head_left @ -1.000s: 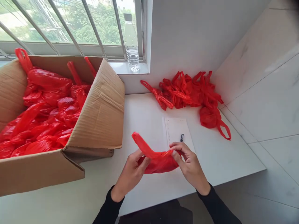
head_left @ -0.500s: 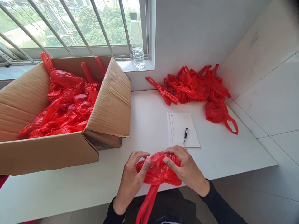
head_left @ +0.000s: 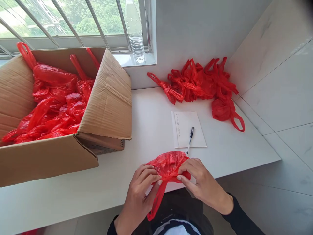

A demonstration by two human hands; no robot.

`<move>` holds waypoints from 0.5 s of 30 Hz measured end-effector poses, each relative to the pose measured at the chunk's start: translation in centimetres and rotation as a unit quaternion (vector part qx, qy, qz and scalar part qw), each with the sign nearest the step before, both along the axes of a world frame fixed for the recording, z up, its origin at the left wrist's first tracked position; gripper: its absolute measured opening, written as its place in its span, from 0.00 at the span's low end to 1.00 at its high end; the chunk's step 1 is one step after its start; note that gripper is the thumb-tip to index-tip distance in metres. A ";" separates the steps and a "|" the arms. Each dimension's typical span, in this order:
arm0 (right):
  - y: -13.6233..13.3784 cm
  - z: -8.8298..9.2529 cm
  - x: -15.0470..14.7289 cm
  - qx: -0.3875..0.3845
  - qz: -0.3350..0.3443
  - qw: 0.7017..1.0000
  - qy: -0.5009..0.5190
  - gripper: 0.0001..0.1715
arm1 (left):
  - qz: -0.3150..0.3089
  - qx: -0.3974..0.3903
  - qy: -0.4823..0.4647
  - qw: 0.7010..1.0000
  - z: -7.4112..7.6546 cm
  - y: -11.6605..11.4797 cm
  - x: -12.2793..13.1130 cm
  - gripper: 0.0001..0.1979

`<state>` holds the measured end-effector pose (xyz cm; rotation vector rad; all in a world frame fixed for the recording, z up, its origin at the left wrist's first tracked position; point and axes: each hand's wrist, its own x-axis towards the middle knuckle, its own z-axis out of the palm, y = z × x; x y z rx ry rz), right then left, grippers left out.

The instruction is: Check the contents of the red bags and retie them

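Both hands hold one crumpled red plastic bag [head_left: 168,164] at the near edge of the white table [head_left: 151,124]. My left hand [head_left: 140,192] pinches its left side with curled fingers. My right hand [head_left: 200,184] grips its right side, fingers closed over the plastic. One red handle strip of the bag hangs down below the table edge between my wrists.
An open cardboard box [head_left: 105,104] full of red bags [head_left: 53,104] fills the left of the table. A pile of knotted red bags [head_left: 202,83] lies at the back right by the tiled wall. A paper sheet [head_left: 188,133] with a pen [head_left: 190,138] lies mid-table. A water bottle [head_left: 135,36] stands on the windowsill.
The bag went from being stretched between my hands to bunched into a ball. Its handle now hangs below the table edge. My hands moved closer to me.
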<state>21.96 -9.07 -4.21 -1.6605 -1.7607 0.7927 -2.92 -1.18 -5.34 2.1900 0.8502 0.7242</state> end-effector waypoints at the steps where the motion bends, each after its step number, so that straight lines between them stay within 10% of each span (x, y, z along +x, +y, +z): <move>1: 0.1 0.2 0.4 -0.006 -0.031 0.999 0.004 0.04 | 0.041 -0.006 -0.009 0.999 0.2 0.3 -0.5 0.07; 6: 0.3 0.8 1.8 -0.086 -0.155 0.982 0.061 0.11 | 0.210 -0.132 0.003 0.969 2.0 1.2 -2.3 0.06; 10: 0.9 0.8 0.3 -0.051 -0.119 0.988 0.088 0.15 | 0.117 -0.112 0.028 0.986 2.8 0.8 -0.6 0.24; 15: 1.2 1.4 -0.4 -0.066 -0.172 0.967 0.174 0.13 | 0.107 -0.041 -0.044 0.992 3.1 1.0 0.4 0.08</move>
